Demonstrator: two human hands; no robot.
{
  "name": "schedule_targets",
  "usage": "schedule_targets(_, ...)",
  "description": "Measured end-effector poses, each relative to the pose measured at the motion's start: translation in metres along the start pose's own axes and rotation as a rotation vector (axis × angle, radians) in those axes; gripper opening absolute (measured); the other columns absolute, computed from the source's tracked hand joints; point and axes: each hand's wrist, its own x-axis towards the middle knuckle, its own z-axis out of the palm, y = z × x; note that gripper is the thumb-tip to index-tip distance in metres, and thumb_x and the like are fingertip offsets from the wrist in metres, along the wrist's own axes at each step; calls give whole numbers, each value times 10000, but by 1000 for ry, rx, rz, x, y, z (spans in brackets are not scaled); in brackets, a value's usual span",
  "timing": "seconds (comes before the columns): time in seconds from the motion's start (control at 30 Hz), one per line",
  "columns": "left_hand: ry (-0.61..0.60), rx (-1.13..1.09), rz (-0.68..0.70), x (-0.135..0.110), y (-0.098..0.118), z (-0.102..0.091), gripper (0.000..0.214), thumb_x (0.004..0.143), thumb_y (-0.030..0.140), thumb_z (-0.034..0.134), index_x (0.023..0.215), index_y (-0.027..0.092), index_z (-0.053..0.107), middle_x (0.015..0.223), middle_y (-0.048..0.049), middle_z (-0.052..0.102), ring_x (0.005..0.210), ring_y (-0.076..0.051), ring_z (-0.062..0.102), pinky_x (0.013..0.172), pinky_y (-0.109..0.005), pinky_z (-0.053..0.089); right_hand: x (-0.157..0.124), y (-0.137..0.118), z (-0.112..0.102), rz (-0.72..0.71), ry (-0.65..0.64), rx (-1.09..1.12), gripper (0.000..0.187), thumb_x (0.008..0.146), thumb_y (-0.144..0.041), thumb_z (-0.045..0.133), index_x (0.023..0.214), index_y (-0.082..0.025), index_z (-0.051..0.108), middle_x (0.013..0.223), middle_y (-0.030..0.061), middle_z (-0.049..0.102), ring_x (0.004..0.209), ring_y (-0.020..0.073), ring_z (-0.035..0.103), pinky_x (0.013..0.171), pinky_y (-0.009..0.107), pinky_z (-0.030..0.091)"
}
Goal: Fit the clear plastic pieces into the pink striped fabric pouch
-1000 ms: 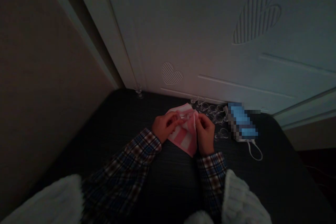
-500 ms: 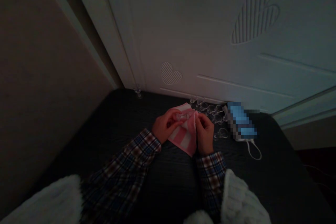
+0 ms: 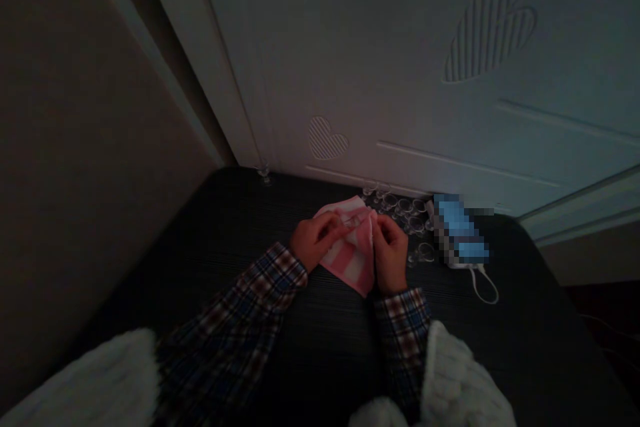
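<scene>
A pink and white striped cloth [image 3: 350, 263] lies on the dark table [image 3: 250, 227] in front of me. My left hand [image 3: 314, 242] rests on its left edge, fingers curled and pinching a small clear piece [image 3: 351, 220] over the cloth. My right hand [image 3: 391, 253] sits on the cloth's right edge with its fingers closed on the fabric near the top corner. Both wrists come out of plaid sleeves. The light is dim and the small piece is hard to make out.
Several small clear cups [image 3: 411, 221] lie scattered behind the cloth by the white panelled door [image 3: 400, 80]. One more clear piece [image 3: 265, 177] stands at the door's foot. A blue blurred object [image 3: 459, 237] with a white cord [image 3: 484, 283] lies at right.
Almost nothing differs; my left fingers shifted slightly on the clear piece over the cloth, and both hands stay in place.
</scene>
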Motion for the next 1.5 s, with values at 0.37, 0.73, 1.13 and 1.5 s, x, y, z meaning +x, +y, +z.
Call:
schedule_targets(0.37, -22, -27, 40, 0, -2, 4, 281, 822, 342, 495, 1042, 170, 464, 651, 38, 523, 484, -79, 498, 479, -194, 383, 1, 3, -1, 5, 17, 66, 215, 795, -371, 498, 764, -175, 582, 641, -24, 531, 598, 102, 469, 548, 210, 369)
schedule_targets(0.73, 10, 22, -11, 0, 0, 2, 291, 827, 433, 454, 802, 157, 543, 500, 51, 484, 445, -86, 477, 460, -191, 357, 0, -1, -1, -21, 1, 25, 218, 796, -362, 506, 747, -164, 580, 615, -28, 502, 592, 96, 454, 543, 205, 366)
schedule_targets(1.13, -13, -21, 54, 1, -6, 6, 309, 823, 347, 501, 1074, 169, 477, 653, 32, 541, 472, -76, 500, 456, -185, 394, 2, 5, -2, -19, 19, 52, 198, 806, -346, 502, 756, -168, 574, 610, -36, 459, 590, 91, 445, 544, 203, 359)
schedule_targets(1.5, 0, -7, -12, 1, -1, 1, 287, 835, 422, 448, 810, 152, 542, 507, 46, 515, 431, -83, 506, 464, -189, 400, 1, 2, -1, -19, 4, 56, 192, 791, -344, 518, 739, -168, 574, 591, -40, 470, 558, 84, 429, 518, 199, 346)
